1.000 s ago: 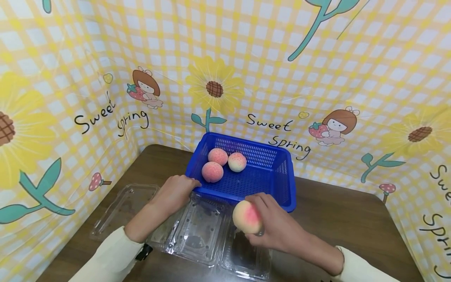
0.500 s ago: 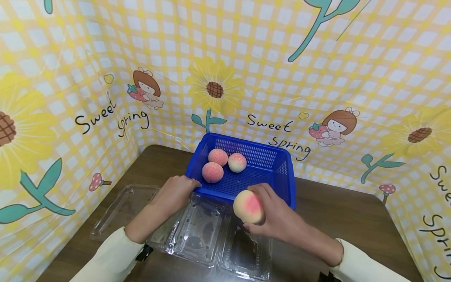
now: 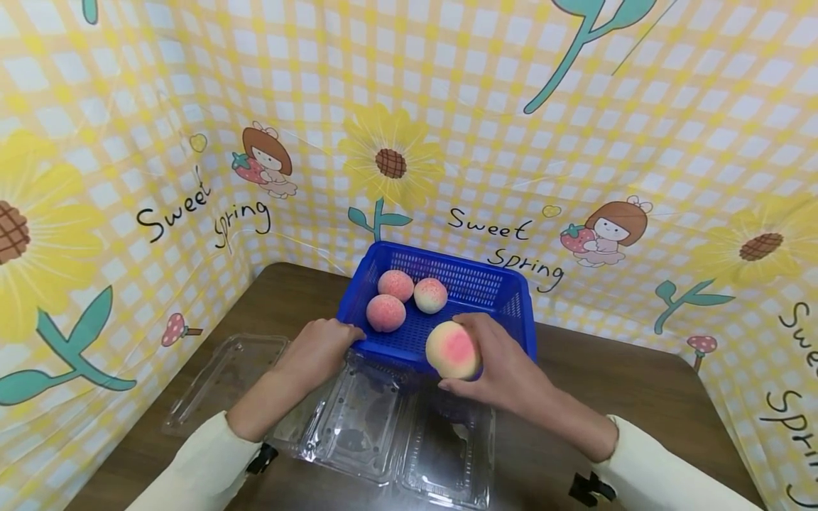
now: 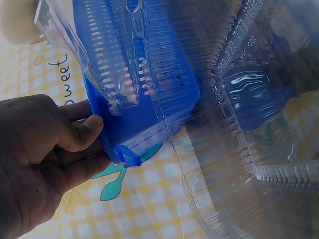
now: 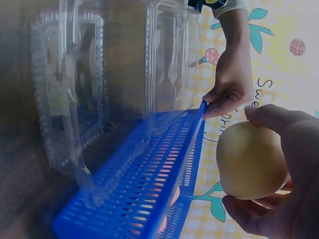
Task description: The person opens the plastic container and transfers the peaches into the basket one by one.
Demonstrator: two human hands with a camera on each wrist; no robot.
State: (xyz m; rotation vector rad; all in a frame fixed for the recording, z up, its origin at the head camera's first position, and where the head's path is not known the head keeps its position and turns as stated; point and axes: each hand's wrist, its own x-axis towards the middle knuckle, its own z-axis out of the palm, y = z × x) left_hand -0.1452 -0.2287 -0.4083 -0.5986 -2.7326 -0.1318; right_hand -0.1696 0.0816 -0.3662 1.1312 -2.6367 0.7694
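Note:
My right hand point(image 3: 505, 362) grips a pale yellow peach point(image 3: 452, 350) with a pink blush, held over the near right part of a blue plastic basket point(image 3: 525, 312). The right wrist view shows the peach point(image 5: 251, 160) between thumb and fingers, above the rim. With thumb and fingers, my left hand point(image 3: 318, 349) pinches the basket's near left rim; the left wrist view shows that hand point(image 4: 55, 149) at the blue rim corner. Inside the basket, at its left, lie three pink-speckled peaches: one at the back point(image 3: 395, 286), one nearer point(image 3: 385, 313) and one paler point(image 3: 431, 294).
Clear plastic clamshell boxes stand in front of the basket, one in the middle point(image 3: 358, 426) and one at right point(image 3: 447, 454). Another clear box point(image 3: 224, 383) lies to the left. Behind the brown table point(image 3: 613, 397) hangs a yellow checked cloth point(image 3: 486, 142).
My right hand has lifted the peach up and away from above the right clear box, to over the basket's near side. My left hand stays on the rim.

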